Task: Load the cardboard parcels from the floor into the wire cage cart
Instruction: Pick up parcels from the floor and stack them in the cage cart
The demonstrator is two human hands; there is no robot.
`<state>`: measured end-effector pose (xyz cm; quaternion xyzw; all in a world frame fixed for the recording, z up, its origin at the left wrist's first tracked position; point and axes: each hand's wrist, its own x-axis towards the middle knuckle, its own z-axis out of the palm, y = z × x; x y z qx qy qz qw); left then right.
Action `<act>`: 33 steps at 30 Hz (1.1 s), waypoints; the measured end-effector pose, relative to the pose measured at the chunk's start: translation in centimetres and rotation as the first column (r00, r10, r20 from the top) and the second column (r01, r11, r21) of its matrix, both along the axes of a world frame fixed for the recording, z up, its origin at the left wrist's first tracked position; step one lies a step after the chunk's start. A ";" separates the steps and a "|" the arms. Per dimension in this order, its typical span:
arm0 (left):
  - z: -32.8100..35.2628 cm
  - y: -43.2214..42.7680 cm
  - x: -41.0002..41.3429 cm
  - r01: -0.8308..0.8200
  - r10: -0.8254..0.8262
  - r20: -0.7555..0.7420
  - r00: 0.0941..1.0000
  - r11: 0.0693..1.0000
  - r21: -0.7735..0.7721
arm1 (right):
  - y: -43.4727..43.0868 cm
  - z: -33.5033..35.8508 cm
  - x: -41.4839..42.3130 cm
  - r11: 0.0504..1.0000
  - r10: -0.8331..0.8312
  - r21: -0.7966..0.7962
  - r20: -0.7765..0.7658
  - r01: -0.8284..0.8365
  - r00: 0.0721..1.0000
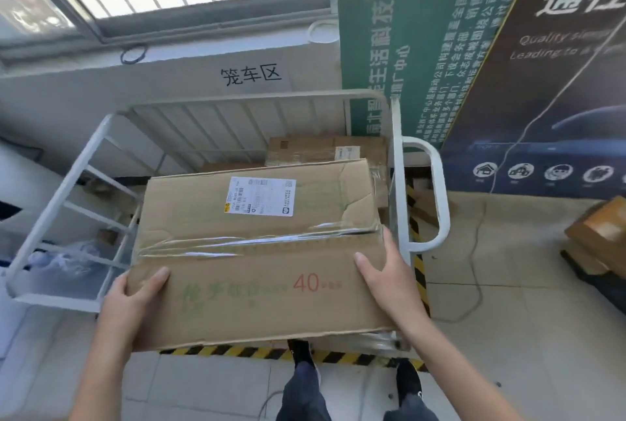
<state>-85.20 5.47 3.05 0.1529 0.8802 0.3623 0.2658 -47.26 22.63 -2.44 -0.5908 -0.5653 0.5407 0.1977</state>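
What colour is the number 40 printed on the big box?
Red, on the tan cardboard box; the head view shows it.

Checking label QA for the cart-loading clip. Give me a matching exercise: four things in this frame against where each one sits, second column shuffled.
Things
1. large box
2. smaller parcel
3. striped tape
4. green board

Places
A. upright against the wall, past the right side of the wire cage cart
B. stuck on the floor
C. held by the left hand and right hand
D. inside the cart, at the back

Pairs: 1-C, 2-D, 3-B, 4-A
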 end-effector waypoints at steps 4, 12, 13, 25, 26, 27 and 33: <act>-5.7 7.6 -6.8 0.103 -0.101 0.100 0.990 0.994 -0.020 | 3.5 -3.5 -5.5 0.994 -0.108 -0.016 0.062 0.110 0.992; -23.5 15.7 -9.9 0.242 -0.179 0.328 0.927 0.957 -0.162 | 6.6 -16.0 -9.8 0.906 -0.300 -0.205 0.308 0.371 0.903; -25.8 15.8 -10.0 0.236 -0.154 0.362 0.920 0.952 -0.196 | 6.5 -17.8 -10.1 0.892 -0.303 -0.227 0.341 0.391 0.890; -45.9 17.5 -8.3 0.224 -0.048 0.450 0.892 0.911 -0.347 | 8.3 -37.2 -9.5 0.855 -0.276 -0.246 0.529 0.457 0.802; -46.9 17.5 -8.0 0.211 -0.043 0.438 0.898 0.916 -0.343 | 8.4 -37.9 -9.4 0.875 -0.289 -0.181 0.549 0.449 0.784; -47.5 17.3 -7.8 0.205 -0.043 0.427 0.903 0.918 -0.341 | 8.3 -38.6 -9.5 0.904 -0.287 -0.099 0.581 0.416 0.761; -47.2 16.8 -6.7 0.245 -0.108 0.391 0.914 0.915 -0.320 | 4.3 -40.6 -13.3 0.965 0.257 -0.185 0.791 -0.184 0.555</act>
